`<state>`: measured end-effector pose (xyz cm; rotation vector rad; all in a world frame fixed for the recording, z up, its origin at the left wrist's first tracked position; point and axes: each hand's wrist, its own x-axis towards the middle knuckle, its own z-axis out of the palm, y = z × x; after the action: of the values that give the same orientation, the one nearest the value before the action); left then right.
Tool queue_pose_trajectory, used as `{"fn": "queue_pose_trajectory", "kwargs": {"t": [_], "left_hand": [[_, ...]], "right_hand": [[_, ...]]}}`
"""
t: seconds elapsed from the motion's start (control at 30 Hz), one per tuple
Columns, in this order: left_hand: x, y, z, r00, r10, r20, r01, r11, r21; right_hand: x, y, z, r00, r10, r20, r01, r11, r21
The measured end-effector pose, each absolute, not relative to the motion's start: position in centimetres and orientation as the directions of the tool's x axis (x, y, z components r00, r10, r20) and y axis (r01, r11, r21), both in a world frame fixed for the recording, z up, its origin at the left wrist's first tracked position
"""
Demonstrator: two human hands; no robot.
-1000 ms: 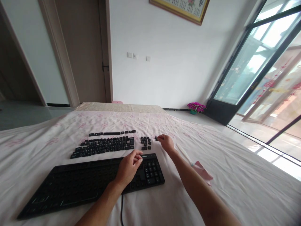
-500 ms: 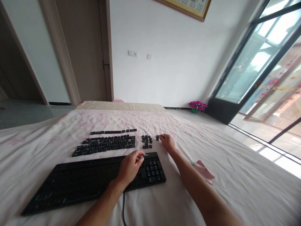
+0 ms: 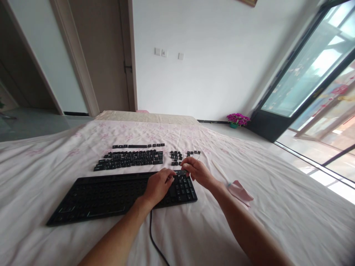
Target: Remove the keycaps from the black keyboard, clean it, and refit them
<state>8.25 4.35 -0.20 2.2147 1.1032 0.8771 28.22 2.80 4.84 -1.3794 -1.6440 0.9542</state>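
Farthest to the left of the hands, the bare key wells of the black keyboard [image 3: 111,192] stretched across the sheet-covered bed [image 3: 55,155], and beyond them lay the removed keycaps [image 3: 130,159] in tidy rows. The left hand [image 3: 159,184] rested on the keyboard where the main section meets the number pad, its fingers curled loosely and closed on nothing that could be seen; it looked to be steadying the board. Just beyond and between the two hands sat a smaller cluster of keycaps [image 3: 175,157], and a short row of keycaps [image 3: 193,152] lay just past the right hand. The right hand [image 3: 196,173] hovered at the top edge of the number pad [image 3: 184,186], which still carried its keys, with thumb and fingertips pinched together at one key; whether a thin wire puller was in that pinch could not be told. To the right of that forearm lay a pink cloth [image 3: 240,192] beside a slim pale tool.

Judging by this, a number-pad key was being lifted. Doing it well probably meant pulling straight up rather than levering sideways, keeping the left hand pressing the board flat, and gripping the cap on two opposite sides so its stem would not snap.
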Motion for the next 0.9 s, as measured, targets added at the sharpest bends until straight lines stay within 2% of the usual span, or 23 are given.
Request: {"fn": "queue_pose_trajectory", "kwargs": {"t": [0.13,0.43,0.7,0.9], "left_hand": [[8.2,4.3,-0.2,0.472,0.819,0.327,0.505,-0.555,0.662],[8.2,4.2,-0.1,0.482,0.822,0.302,0.524,-0.547,0.652],[8.3,4.1,0.0,0.485,0.823,0.294,0.543,-0.548,0.636],[8.2,4.1,-0.1,0.484,0.824,0.293,0.545,-0.547,0.636]], "right_hand": [[28.3,2.1,5.1,-0.14,0.99,0.008,0.462,0.073,-0.884],[28.5,1.8,5.3,-0.155,0.988,0.013,0.525,0.094,-0.846],[27.6,1.2,5.1,-0.225,0.961,0.162,0.648,0.272,-0.712],[27.5,1.2,4.9,-0.222,0.962,0.161,0.631,0.268,-0.728]]}}
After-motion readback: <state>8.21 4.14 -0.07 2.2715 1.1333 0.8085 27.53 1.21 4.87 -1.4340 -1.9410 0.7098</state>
